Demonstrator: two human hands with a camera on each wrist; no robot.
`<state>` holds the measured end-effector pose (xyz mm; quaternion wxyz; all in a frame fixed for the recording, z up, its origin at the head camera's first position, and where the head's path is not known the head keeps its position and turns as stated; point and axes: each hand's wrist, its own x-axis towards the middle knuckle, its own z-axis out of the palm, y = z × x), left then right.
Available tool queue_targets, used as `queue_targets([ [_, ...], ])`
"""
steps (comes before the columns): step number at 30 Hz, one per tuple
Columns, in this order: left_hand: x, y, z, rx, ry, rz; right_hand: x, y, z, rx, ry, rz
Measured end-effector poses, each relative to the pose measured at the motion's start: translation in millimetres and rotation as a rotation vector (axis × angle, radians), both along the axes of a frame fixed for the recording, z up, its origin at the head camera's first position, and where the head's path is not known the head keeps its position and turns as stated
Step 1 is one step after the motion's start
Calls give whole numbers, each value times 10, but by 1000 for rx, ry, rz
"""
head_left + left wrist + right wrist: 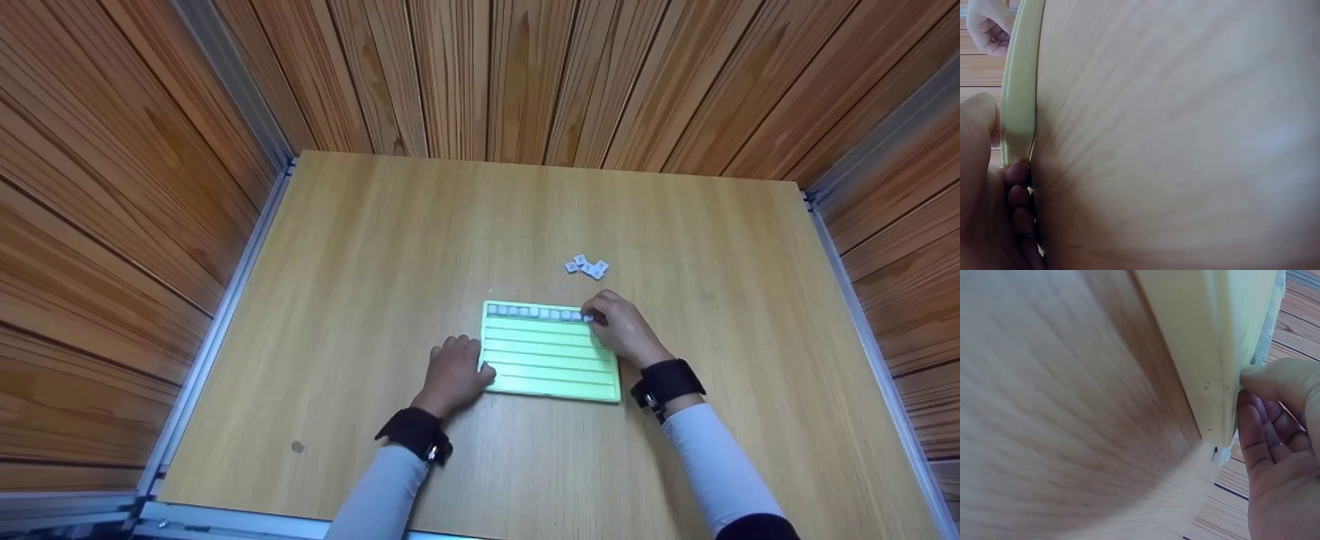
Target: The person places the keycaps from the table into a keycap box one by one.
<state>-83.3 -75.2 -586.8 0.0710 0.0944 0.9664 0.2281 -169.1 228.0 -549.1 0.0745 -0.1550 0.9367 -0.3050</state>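
Note:
A light green ridged tray lies on the table, its top groove holding a row of small white tiles. My left hand grips the tray's lower left side, thumb over the rim; in the left wrist view its fingertips are lined up by the tray's corner. At the right end of the row, my right hand pinches a small white tile. The right wrist view shows the thumb and curled fingers at the tray's edge; the fingers mostly hide the tile there.
Several loose white tiles lie in a small cluster beyond the tray's upper right corner. The wooden table is bounded by metal rails and wood-plank walls. A dark spot marks the table at the lower left.

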Motion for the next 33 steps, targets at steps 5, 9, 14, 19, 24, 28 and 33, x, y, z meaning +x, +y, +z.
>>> queue_targets([
  [5,-2,3,-10,-10,-5,2,2,-2,-5,5,-10,2],
  [9,2,0,-12,-7,-6,3,10,-6,-2,4,9,9],
  [14,0,-2,-20,-5,-14,3,12,-8,-7,3,46,23],
  [19,0,-6,-12,8,-24,10,9,-4,5,20,51,24],
  [24,-7,-4,-15,8,-30,9,2,20,21,31,62,5],
  [28,-8,-4,-14,0,-31,9,-1,35,42,38,55,-17],
  [33,-6,-2,-6,4,-28,9,-5,49,75,29,20,-47],
])
